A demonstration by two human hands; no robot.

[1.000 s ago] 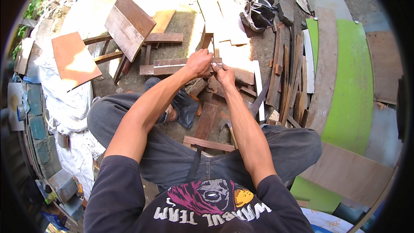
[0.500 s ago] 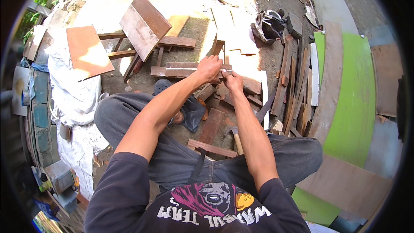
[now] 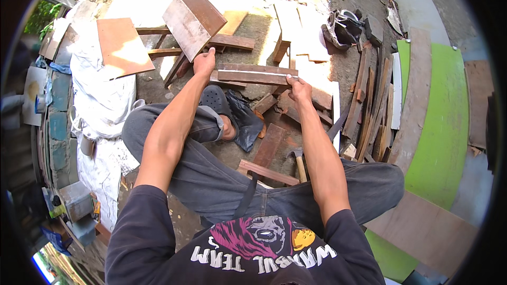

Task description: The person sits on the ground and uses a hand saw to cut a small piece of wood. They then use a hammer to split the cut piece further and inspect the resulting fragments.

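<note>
On the plank (image 3: 256, 74), hands farther apart now

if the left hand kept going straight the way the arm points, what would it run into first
Probably the tilted brown wooden board just beyond it. The left hand rests on the left end of the wood strip and points up and away from the person. Depth is hard to judge, so it might pass beneath the board.

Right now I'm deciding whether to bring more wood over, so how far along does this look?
Early, it seems. Done: little shows; a hammer lies between the knees, unused. In hand: the left hand and right hand each grip an end of a dark wooden plank with a pale strip along it. Left: loose strips and boards lie scattered, unassembled.
</note>
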